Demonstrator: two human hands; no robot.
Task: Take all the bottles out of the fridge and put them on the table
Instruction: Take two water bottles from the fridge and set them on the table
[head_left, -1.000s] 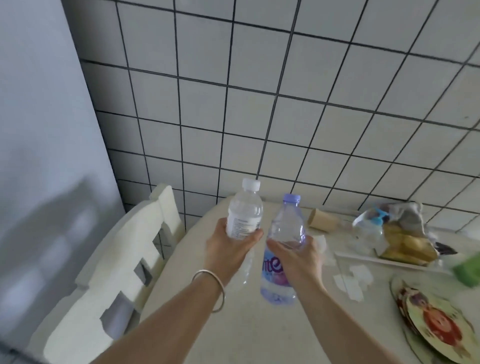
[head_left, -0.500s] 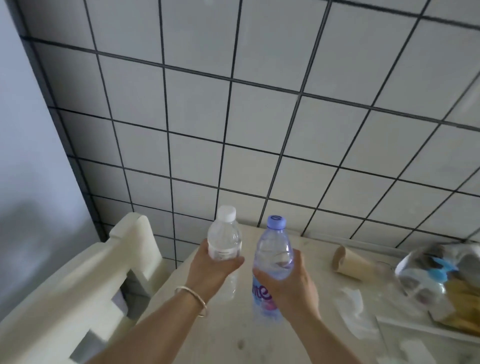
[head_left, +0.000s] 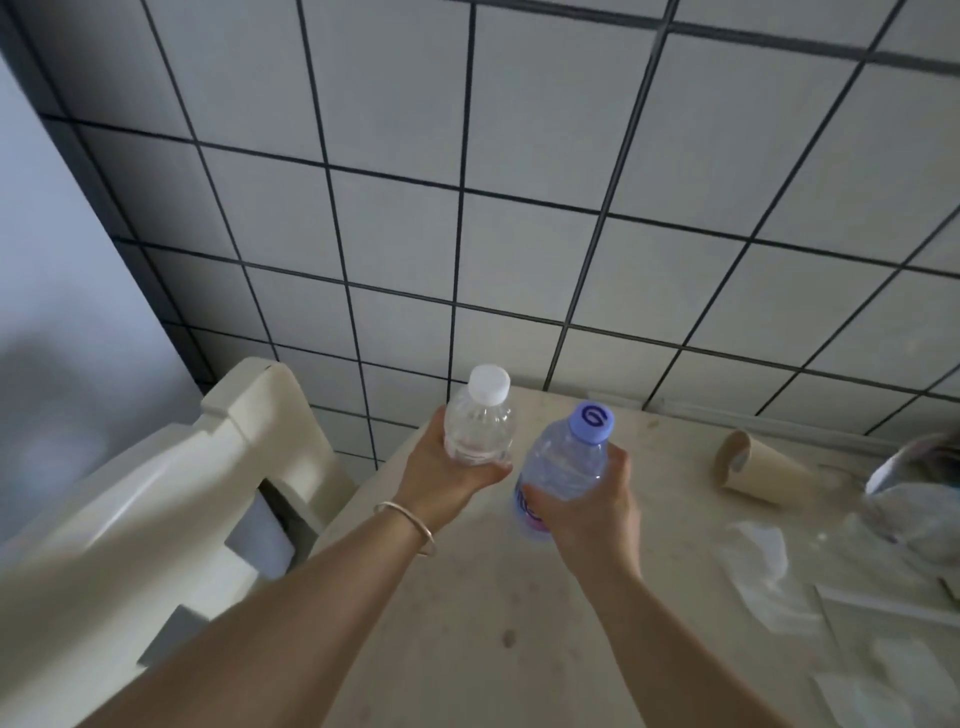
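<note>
My left hand (head_left: 441, 480) grips a clear bottle with a white cap (head_left: 480, 421), upright. Beside it, my right hand (head_left: 587, 512) grips a clear bottle with a purple cap (head_left: 563, 462) and a pink and purple label, tilted a little to the right. Both bottles are held low over the far left corner of the beige table (head_left: 467, 649); whether their bases touch the top is hidden by my hands. The fridge is out of view.
A cream chair back (head_left: 171, 499) stands close to the table's left edge. On the table's right lie a tipped paper cup (head_left: 758, 470), crumpled tissue (head_left: 763, 566), paper scraps and a clear plastic bag (head_left: 914, 499). A tiled wall (head_left: 519, 208) rises right behind the table.
Both hands have carried the bottles forward and lower toward the table's far left corner. My view has closed in on the table and the wall.
</note>
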